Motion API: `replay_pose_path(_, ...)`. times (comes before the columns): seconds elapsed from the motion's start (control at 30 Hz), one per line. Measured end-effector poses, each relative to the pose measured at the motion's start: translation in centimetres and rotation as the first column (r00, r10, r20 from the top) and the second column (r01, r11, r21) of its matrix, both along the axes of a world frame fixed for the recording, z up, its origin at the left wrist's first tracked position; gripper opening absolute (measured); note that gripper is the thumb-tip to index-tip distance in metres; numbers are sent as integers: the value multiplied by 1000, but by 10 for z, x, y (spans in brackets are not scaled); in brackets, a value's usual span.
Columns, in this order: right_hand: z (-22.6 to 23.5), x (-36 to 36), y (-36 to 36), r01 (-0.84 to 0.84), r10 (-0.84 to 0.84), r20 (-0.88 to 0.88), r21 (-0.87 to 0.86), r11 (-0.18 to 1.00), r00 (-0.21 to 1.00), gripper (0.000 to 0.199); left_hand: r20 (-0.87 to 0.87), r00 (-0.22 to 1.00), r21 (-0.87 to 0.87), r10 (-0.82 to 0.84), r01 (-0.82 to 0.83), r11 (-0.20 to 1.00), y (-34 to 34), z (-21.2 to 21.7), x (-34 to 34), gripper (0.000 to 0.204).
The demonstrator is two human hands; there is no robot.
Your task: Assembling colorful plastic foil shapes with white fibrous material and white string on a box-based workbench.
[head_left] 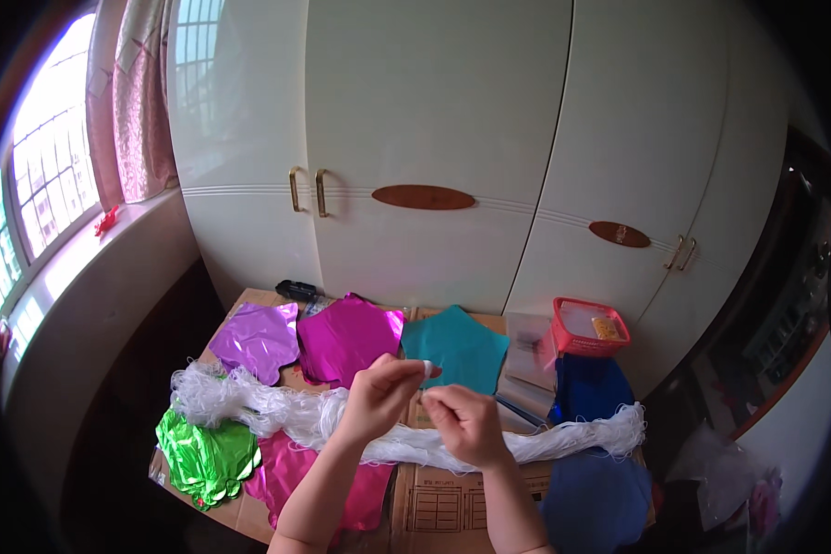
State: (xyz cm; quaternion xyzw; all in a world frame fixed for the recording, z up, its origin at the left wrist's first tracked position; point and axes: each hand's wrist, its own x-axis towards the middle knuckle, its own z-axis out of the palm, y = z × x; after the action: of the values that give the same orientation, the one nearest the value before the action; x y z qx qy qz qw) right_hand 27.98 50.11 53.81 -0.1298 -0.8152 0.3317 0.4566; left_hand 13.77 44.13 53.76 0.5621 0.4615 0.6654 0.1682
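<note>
My left hand [379, 397] is raised over the middle of the cardboard, thumb and fingers pinched together. At its fingertips shows a small white bit [428, 368] that looks like string. Just right of it and slightly lower, my right hand [468, 427] is closed; what its fingers hold, if anything, is too small to make out. Below both hands a long hank of white string [563, 441] stretches across the cardboard, its bushy, looped end at the left. My forearms hide part of the hank and of a pink foil sheet [367, 497].
Around the hank lie foil sheets: lilac [257, 342], magenta [349, 337], teal [459, 349], green [208, 457] and blue [596, 499]. A red-rimmed plastic tub [589, 325] stands at the back right. Beyond the cardboard [434, 517] rise white cabinets [434, 102]; a window is left.
</note>
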Motion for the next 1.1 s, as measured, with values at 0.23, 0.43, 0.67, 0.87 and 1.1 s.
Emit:
replay_pose_path(0.23, -5, -6, 2, 65, -65, -28, -20, 998, 997, 8, 665, 569, 175, -484, 512, 841, -5, -5, -5, 14)
replay_pose_path(0.43, 9, 3, -3, 74, -101, -140, -187, 980, 985, 8, 92, 969, -99, -230, 239, 966, -8, -8, -9, 11)
replay_pose_path(0.67, 5, 3, -4, -14, 14, -9, -2, 1000, 1000, 5, -299, 946, -46, 126, -146, 988, -8, 4, -11, 13)
replay_pose_path(0.87, -8, -4, 4, -15, 14, 112, 12, 1000, 994, 8, 557, 758, -100, -340, 467, 878, -17, 11, -14, 14)
replay_pose_path(1.1, -13, -3, 11, 5, -7, -6, -271, 962, 1000, 9, 237, 873, -213, -425, 474, 854, -13, 1, -22, 15)
